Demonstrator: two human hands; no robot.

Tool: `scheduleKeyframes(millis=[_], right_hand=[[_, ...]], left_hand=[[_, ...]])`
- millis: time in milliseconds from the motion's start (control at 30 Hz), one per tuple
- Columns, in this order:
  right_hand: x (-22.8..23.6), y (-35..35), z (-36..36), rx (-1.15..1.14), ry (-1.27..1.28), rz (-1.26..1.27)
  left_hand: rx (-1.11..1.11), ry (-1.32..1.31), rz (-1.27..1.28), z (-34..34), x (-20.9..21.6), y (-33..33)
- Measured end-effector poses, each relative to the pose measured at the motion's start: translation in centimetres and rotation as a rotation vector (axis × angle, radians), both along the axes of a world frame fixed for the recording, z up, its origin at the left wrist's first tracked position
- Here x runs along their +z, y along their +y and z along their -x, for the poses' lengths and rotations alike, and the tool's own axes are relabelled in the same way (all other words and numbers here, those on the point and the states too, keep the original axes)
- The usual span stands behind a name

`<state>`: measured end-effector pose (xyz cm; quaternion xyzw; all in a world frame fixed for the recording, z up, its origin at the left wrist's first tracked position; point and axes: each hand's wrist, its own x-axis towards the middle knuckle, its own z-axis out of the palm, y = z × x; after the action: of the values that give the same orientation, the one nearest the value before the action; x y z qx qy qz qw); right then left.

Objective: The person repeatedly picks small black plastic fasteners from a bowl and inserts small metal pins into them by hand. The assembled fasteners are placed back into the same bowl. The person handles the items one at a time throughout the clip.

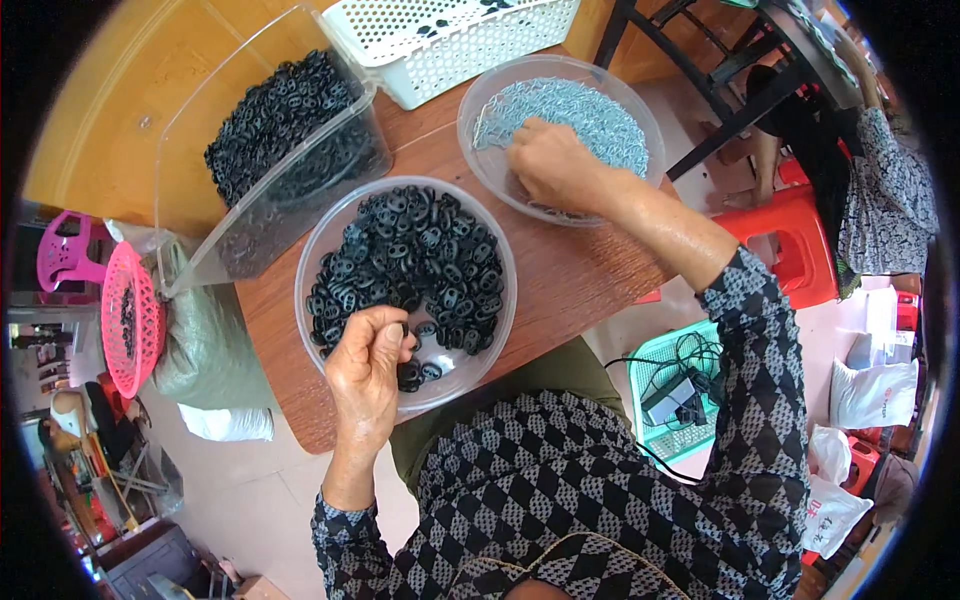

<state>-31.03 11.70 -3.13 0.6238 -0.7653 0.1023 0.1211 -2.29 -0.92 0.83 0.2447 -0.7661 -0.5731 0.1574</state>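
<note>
A round clear plastic bowl (458, 370) stands in front of me, filled with small black oval pieces (400, 235) that have holes in them. My left hand (368, 365) is over its near left side, thumb and fingers pinched together; whatever is between them is hidden. Farther off to the right is a second clear bowl (487, 170), holding many small silvery metal pieces (590, 110). My right hand (560, 165) reaches over that bowl with its fingers curled closed, and their tips hide anything they grip.
Both bowls rest on a brown wooden table (560, 270). A clear bin (240, 240) of black pieces sits at the far left, beside a white perforated basket (440, 75). Lower right, a green basket (655, 425) holds cables. Another person sits on a red stool (790, 240).
</note>
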Motion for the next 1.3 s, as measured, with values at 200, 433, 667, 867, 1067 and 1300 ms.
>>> scheduleKeyframes(millis=[200, 433, 667, 867, 1067, 1300], right_hand=[[-1.0, 0.3, 0.7, -0.053, -0.033, 0.007], [0.7, 0.6, -0.5, -0.131, -0.220, 0.098], [0.8, 1.0, -0.6, -0.100, -0.346, 0.125], [1.0, 1.8, -0.4, -0.199, -0.669, 0.147], [1.8, 2.1, -0.9, -0.291, -0.692, 0.127], [2.1, 1.8, -1.7, -0.211, -0.982, 0.224]], left_hand=[[0.131, 0.102, -0.145, -0.8, 0.5, -1.6], [0.205, 0.225, -0.396, -2.0, 0.2, -3.4], [0.222, 0.259, -0.329, -2.0, -0.2, -3.4], [0.195, 0.236, -0.319, -1.5, 0.0, -2.4], [0.159, 0.198, -0.327, -1.0, -0.4, -1.4], [0.094, 0.189, -0.397, -0.4, -0.2, -0.4]])
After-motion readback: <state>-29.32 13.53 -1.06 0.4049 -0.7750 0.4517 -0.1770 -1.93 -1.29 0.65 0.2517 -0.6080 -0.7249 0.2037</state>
